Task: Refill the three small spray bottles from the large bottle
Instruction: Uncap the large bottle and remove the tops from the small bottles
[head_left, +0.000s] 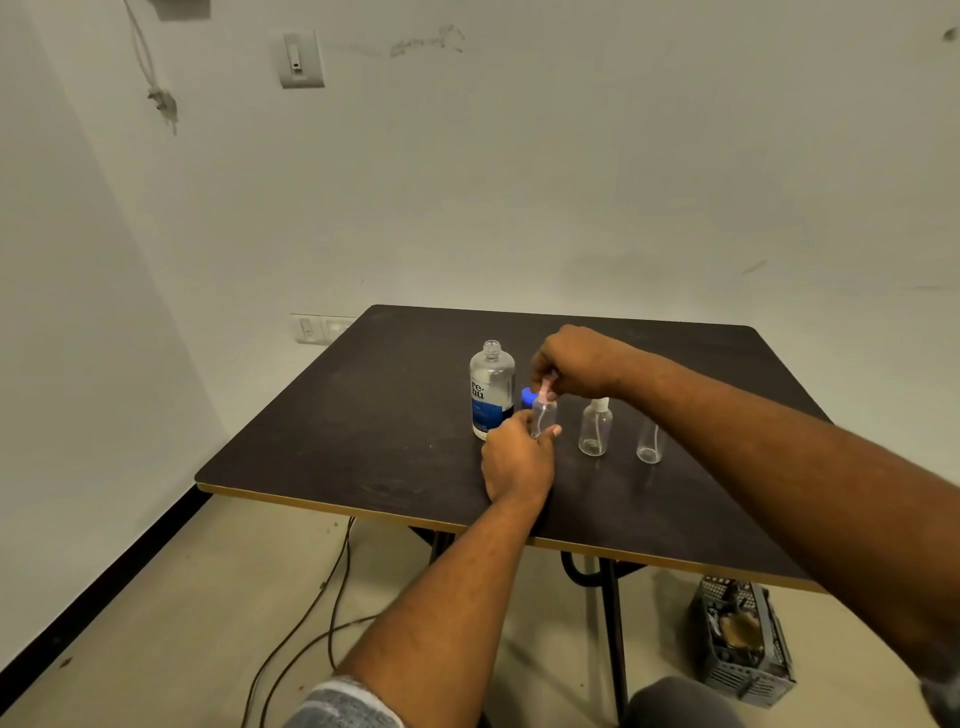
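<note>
The large clear bottle (491, 389) with a blue label stands uncapped on the dark table (363, 415). Its blue cap (528, 397) lies just behind and to its right. My left hand (517, 460) grips the body of the left small spray bottle (545, 413). My right hand (576, 364) pinches that bottle's pink spray top (546, 387) from above. A second small bottle (596, 428) with a white spray top stands to the right. The third small bottle (650, 441) stands further right, its top hidden behind my right forearm.
The table's near edge (415, 519) runs diagonally in front of me. Black cables (322, 597) trail on the floor beneath. A dark plastic crate (743, 644) sits on the floor at the right. Walls stand close behind and left.
</note>
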